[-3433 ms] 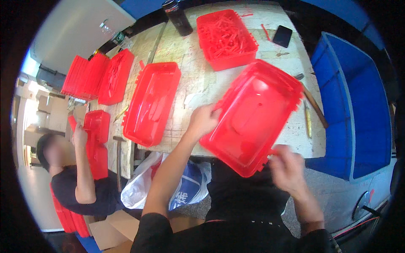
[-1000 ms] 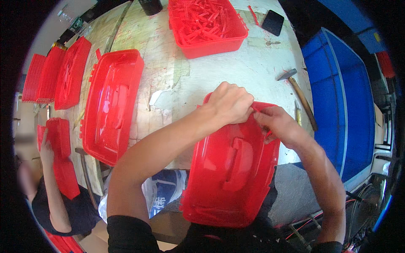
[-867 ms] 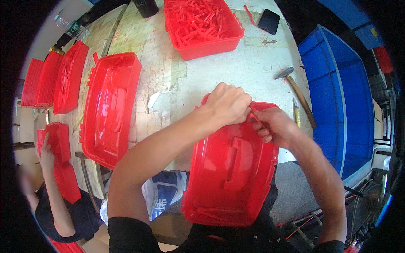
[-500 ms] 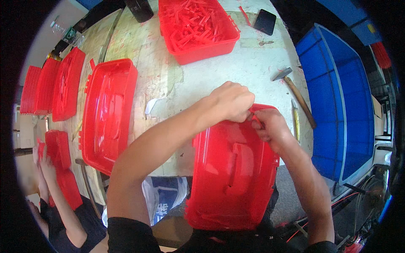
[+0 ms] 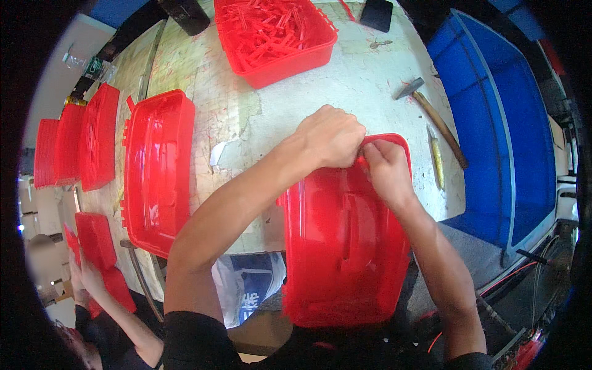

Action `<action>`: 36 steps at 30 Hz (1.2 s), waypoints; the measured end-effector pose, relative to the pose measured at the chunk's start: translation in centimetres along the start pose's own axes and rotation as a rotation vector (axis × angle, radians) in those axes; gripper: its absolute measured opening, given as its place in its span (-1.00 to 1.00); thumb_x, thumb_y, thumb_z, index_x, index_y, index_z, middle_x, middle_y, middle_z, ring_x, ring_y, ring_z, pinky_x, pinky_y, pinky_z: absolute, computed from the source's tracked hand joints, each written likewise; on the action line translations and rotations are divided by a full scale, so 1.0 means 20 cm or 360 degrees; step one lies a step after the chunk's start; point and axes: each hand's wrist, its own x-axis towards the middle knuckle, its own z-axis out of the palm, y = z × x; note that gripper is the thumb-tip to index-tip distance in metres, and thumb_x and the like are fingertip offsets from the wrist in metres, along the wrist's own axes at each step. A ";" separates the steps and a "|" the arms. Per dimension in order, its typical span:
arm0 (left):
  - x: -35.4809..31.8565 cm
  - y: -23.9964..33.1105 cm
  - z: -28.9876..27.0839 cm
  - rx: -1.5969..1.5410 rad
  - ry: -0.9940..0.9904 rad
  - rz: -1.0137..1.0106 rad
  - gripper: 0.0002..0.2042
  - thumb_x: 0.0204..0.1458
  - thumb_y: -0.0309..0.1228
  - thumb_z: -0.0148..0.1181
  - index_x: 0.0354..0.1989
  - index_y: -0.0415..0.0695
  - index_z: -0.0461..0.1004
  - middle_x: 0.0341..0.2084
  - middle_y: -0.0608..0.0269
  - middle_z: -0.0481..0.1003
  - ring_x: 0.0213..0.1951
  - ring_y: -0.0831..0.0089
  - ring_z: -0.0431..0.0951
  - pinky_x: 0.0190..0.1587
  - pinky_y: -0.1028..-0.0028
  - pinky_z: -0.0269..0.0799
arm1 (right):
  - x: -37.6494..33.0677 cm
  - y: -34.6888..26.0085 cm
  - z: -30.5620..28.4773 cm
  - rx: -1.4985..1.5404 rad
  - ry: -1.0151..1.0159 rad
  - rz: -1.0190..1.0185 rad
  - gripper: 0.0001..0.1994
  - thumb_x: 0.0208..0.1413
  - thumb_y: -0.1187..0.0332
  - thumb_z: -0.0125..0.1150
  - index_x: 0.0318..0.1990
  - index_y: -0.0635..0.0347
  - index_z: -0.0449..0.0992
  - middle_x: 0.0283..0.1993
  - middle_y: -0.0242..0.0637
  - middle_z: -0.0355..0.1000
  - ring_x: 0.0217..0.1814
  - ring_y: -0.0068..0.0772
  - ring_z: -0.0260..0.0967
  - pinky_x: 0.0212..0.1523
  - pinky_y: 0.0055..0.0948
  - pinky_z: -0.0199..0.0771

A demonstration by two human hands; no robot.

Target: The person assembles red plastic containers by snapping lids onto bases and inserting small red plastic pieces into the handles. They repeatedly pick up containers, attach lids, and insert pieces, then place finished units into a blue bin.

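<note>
A large red plastic tray [image 5: 320, 265], shiny inside, leans between me and the table, its near end at my body. At its far edge both my hands meet, nearly touching. My left hand [image 5: 336, 137] is closed in a fist over the rim; whatever its fingers hold is hidden. My right hand [image 5: 388, 169] is closed beside it, thumb and fingers pinching a small red plastic piece [image 5: 362, 161] of which only a bit shows. Farther off stands a red bin [image 5: 283, 74] heaped with narrow red plastic strips [image 5: 262, 34].
Another red tray [image 5: 157, 179] lies to the left, near stacked red parts [image 5: 98, 139]. A hammer [image 5: 441, 126] and a yellow-handled tool [image 5: 437, 161] lie right, beside a tall blue crate [image 5: 481, 123]. At lower left, a co-worker's hands [image 5: 86, 277] handle red parts.
My view has shifted slightly. Both closed hands have stayed together at the tray's far edge, and the right hand has turned, its fingers now tucked more closely against the left fist.
</note>
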 end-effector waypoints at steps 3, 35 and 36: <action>0.00 0.00 -0.01 0.0031 -0.0031 0.0031 -0.84 -0.16 -0.34 0.24 -0.55 -0.19 0.61 -0.56 -0.14 0.56 -0.39 -0.06 0.62 -0.27 0.06 0.52 | 0.00 -0.02 -0.01 0.0468 -0.0091 0.0186 -0.74 0.26 0.37 0.00 -0.30 0.38 0.57 -0.53 -0.32 0.42 -0.54 -0.54 0.29 -0.52 -0.41 0.26; 0.04 -0.05 0.05 0.0180 -0.0013 0.0087 -0.88 -0.19 -0.43 0.20 -0.50 -0.18 0.61 -0.55 -0.11 0.57 -0.41 -0.04 0.62 -0.30 0.06 0.52 | 0.00 0.09 0.11 -0.0360 0.0436 -0.0671 -0.73 0.25 0.35 0.06 -0.46 0.37 0.40 -0.52 0.16 0.46 -0.46 0.28 0.45 -0.46 0.06 0.40; 0.04 -0.05 0.05 0.0192 0.0005 0.0089 -0.88 -0.19 -0.43 0.20 -0.50 -0.18 0.61 -0.55 -0.11 0.57 -0.41 -0.04 0.62 -0.30 0.07 0.52 | 0.00 0.09 0.11 -0.0065 0.0454 -0.0659 -0.70 0.25 0.35 0.08 -0.48 0.40 0.40 -0.52 0.15 0.44 -0.55 0.15 0.44 -0.51 -0.03 0.35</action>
